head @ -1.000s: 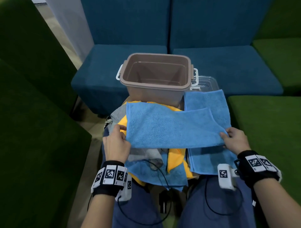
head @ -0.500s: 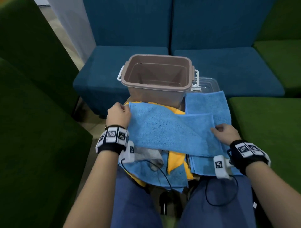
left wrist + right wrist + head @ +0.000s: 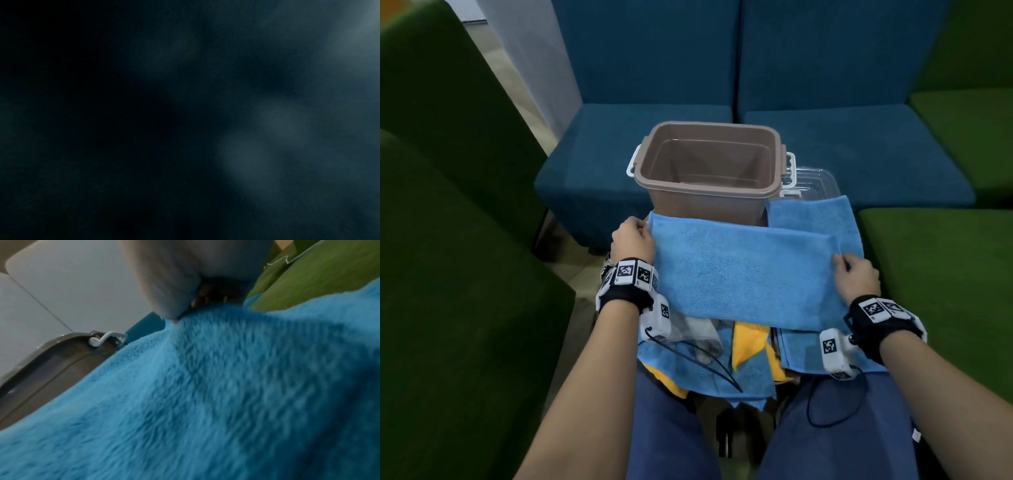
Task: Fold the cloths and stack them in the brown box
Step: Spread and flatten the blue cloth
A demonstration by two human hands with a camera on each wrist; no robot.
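Seated among sofas: dark green sofa (image 3: 448, 257) at left, blue sofa (image 3: 739, 120) straight ahead, another green seat (image 3: 945, 274) at right, a strip of pale floor (image 3: 517, 85) at upper left.

Between the knees, an open brown box (image 3: 709, 171), upright, nothing visible inside, 1 white latch (image 3: 631, 164) on its left end and 1 more on the right. Just right of it and behind, a clear plastic lid (image 3: 815, 178), partly hidden.

Stretched wide just in front of the box, a folded blue cloth (image 3: 743, 274), its far edge close against the box's near wall, its near edge overlapping the pile below. Held up by both ends.

Under its right end, a second blue cloth (image 3: 822, 216), flat, reaching past the box's right side toward the lid. Below, on the lap, a third blue cloth (image 3: 709, 377), a yellow cloth (image 3: 750, 346) poking out from the heap, and a grey cloth (image 3: 698, 332), crumpled, partly under the left wrist camera.

Left hand (image 3: 633, 240) at the folded cloth's far-left corner, fingers curled, pinching that corner. Right hand (image 3: 856, 277) at the right end, thumb on top, fingers closed on the edge; in the right wrist view, blurred, thumb (image 3: 164, 280) pressed onto blue pile, box rim and latch beyond.

Black bands with 2 visible square markers on each wrist; thin black cables (image 3: 702, 363) trailing over the lap.

Left wrist view dark, nothing legible.
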